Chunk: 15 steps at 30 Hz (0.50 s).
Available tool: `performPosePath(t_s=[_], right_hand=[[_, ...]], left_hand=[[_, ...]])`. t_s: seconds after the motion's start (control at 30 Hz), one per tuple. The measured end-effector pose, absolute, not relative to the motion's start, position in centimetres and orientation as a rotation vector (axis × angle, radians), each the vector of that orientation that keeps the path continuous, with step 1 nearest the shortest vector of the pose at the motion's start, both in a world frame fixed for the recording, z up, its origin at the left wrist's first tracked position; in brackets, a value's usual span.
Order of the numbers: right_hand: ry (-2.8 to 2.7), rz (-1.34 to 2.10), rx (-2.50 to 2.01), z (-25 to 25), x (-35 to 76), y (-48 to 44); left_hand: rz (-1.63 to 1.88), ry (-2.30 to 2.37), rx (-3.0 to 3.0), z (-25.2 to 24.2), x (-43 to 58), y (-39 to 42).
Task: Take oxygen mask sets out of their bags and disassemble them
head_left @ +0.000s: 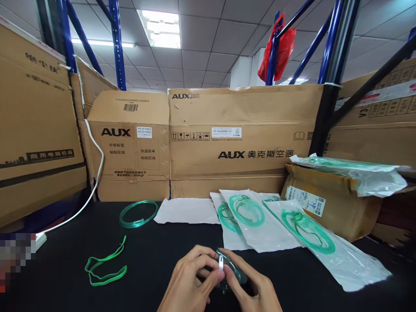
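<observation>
Both hands meet at the bottom centre over a black table [65,294]. My left hand [188,281] and my right hand [256,290] are closed together on a clear green oxygen mask [231,266] with a small metal nose strip. The fingers pinch its rim. A green elastic strap [105,266] lies loose to the left of my hands. A coil of green tubing [138,213] rests farther back on the table.
Several sealed bags with green masks [276,221] fan out at the right, beside an open carton [331,203] topped with more bags. An empty white bag [186,211] lies flat. Cardboard AUX boxes [227,143] wall the back. A white cable [94,182] runs down at the left.
</observation>
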State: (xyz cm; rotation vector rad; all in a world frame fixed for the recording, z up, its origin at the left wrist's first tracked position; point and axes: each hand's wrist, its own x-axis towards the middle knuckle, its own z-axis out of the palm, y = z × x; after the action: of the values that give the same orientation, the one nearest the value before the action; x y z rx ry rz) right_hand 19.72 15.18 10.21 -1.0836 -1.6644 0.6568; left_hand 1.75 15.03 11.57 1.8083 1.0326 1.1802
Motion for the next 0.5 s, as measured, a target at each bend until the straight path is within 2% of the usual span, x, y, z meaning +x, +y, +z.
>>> performPosePath(t_s=[0.17, 0.5], right_hand=[[-1.678, 0.718, -1.014, 10.8, 19.7, 15.0], [-1.603, 0.674, -1.092, 10.4, 19.8, 15.0]], left_hand=[[1.251, 1.01, 1.836, 11.5, 1.7, 15.1], [1.089, 1.256, 2.056, 12.7, 0.9, 14.6]])
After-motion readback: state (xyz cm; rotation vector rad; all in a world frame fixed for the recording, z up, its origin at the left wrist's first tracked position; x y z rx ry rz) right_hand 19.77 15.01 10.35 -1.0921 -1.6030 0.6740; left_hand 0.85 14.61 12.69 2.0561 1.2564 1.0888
